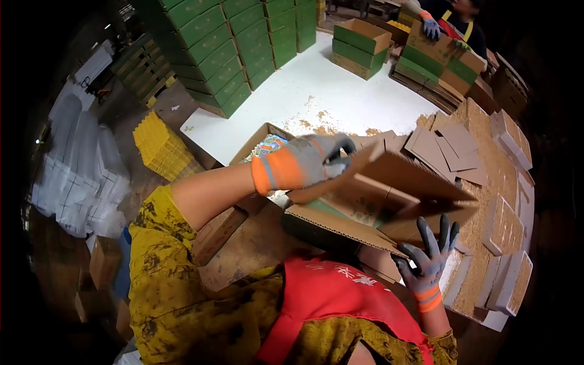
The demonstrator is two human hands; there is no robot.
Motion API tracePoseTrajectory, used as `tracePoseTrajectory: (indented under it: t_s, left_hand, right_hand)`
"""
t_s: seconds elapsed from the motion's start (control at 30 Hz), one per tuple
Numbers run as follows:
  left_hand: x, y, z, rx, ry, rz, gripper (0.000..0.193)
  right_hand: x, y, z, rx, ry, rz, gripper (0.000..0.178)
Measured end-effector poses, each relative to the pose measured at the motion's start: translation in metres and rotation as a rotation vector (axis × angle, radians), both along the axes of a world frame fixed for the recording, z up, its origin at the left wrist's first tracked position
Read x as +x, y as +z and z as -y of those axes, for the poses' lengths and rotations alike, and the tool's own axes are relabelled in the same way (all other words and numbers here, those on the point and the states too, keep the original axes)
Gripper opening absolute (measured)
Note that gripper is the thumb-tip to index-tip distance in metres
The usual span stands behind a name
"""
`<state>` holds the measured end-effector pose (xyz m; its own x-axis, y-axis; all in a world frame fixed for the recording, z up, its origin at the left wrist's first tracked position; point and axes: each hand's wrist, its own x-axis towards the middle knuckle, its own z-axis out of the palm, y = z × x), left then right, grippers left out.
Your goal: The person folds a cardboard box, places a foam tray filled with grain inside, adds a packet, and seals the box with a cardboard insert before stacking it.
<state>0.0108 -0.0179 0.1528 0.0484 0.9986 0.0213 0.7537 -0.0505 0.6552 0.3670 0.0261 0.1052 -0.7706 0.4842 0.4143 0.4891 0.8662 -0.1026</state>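
Note:
An opened cardboard box [365, 201], brown with green printed panels, is tilted in front of me with its flaps standing up. My left hand [310, 161], in a grey and orange work glove, has its fingers curled at the box's far-left flap; the fingertips are slightly blurred. At the box's near right corner, my right hand [429, 258] has its gloved fingers spread upward, with the thumb side by the cardboard edge. Behind my left hand stands another open box [267, 129] holding small colourful printed packets [267, 146], partly hidden by my glove.
Tall stacks of green boxes [213, 61] stand at the back left of the white table [292, 79]. Loose cardboard pieces [444, 149] lie right, beside foam trays [505, 225] and brown shreds. A co-worker's gloved hand [431, 27] rests on cartons at the far right. Yellow stacked trays [161, 143] stand left.

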Motion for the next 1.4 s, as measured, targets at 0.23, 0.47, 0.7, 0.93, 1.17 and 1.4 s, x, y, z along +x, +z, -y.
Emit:
tracePoseTrajectory:
  t_s: [0.23,0.47,0.7,0.93,1.17,1.4]
  left_hand:
    - [0.022,-0.034,-0.011,0.139,0.216,0.017,0.04]
    - [0.071,-0.06,-0.061,0.017,-0.235,-0.237,0.05]
    - [0.05,-0.088,-0.059,-0.576,-0.059,0.832,0.071]
    - [0.092,-0.082,-0.018,0.907,0.257,-0.479,0.081]
    - [0.069,-0.124,-0.007,-0.183,0.502,-0.201,0.072]
    - [0.103,-0.062,0.0,0.854,0.31,-0.151,0.055]
  right_hand:
    - [0.06,0.03,0.026,-0.386,0.012,-0.172,0.019]
    - [0.014,0.042,0.0,-0.659,0.358,0.014,0.037]
    - [0.013,-0.016,-0.016,-0.736,-0.144,-0.167,0.042]
    - [-0.022,0.014,-0.086,0.106,-0.109,-0.327,0.075]
    - [0.043,-0.046,-0.042,-0.773,0.117,-0.361,0.043]
    - [0.065,-0.049,-0.092,-1.754,-0.322,-1.012,0.05]
